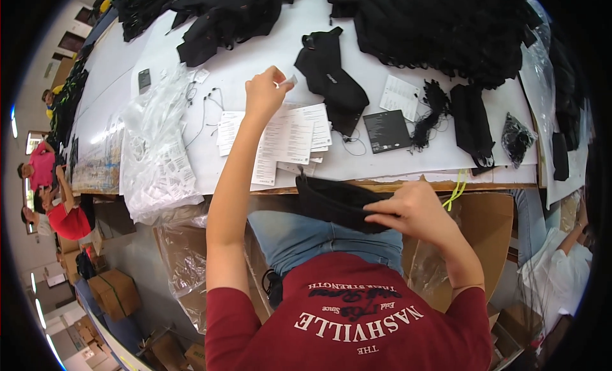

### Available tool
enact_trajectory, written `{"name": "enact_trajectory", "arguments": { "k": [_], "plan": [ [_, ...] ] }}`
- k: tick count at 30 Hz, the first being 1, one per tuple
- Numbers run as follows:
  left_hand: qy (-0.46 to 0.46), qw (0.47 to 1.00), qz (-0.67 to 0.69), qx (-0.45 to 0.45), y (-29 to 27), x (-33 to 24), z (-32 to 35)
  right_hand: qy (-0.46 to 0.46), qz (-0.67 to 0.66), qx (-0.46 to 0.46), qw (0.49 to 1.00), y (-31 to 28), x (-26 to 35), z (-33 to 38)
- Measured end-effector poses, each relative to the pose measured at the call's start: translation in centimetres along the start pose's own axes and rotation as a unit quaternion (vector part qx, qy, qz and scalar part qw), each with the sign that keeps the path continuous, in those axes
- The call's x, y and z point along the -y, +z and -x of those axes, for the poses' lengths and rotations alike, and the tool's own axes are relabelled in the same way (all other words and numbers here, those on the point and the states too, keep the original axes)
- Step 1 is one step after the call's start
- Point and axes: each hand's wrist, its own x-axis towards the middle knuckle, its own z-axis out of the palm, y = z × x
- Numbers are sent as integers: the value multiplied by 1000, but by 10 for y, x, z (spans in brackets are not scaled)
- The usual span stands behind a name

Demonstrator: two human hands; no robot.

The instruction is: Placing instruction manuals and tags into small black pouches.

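My left hand (265, 93) is raised over the table with thumb and fingertips pinched on a small whitish slip (291, 81). My right hand (413, 211) grips one end of a black fabric piece (335, 200) just in front of the table edge, above my lap. That piece gapes along its top like a pouch; its exact kind is unclear. Beneath my left forearm, printed white paper sheets (296, 141) lie in an overlapping stack. Beyond them rests a bent, sock-shaped black fabric piece (338, 84) with a thin string loop at its near end.
Crumpled clear plastic with white labels (156, 141) hangs over the table's front edge. A black printed card (387, 130), black cords (431, 112) and a bagged bundle (517, 139) lie to the right. Black garments (440, 33) heap up along the back. Other people (67, 215) are at far left.
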Motion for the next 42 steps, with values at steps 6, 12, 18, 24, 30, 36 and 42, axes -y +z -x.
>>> {"name": "enact_trajectory", "arguments": {
  "k": [6, 12, 18, 24, 30, 36, 42],
  "plan": [
    [198, 962, 165, 84, -54, -122, 97, 33, 125, -135, 982, -21, -12, -1],
    [128, 947, 263, -134, -39, -97, 126, 28, 108, -211, 971, -24, -8, -11],
    [-150, 721, 676, -31, 17, -105, 177, 29, 31, -262, 964, 1, 2, -22],
    [-235, 665, 702, -97, 16, -117, 174, 79, -68, -328, 939, 31, 16, -24],
    [-225, 659, 717, -46, 11, -110, 178, 203, -204, -271, 919, 54, -9, -15],
    [-214, 706, 659, 145, 6, -114, 186, 107, -404, -299, 858, 36, -15, -31],
    [-228, 695, 657, 181, 10, -115, 193, 137, -267, -488, 819, 28, -12, -41]
  ]
}}
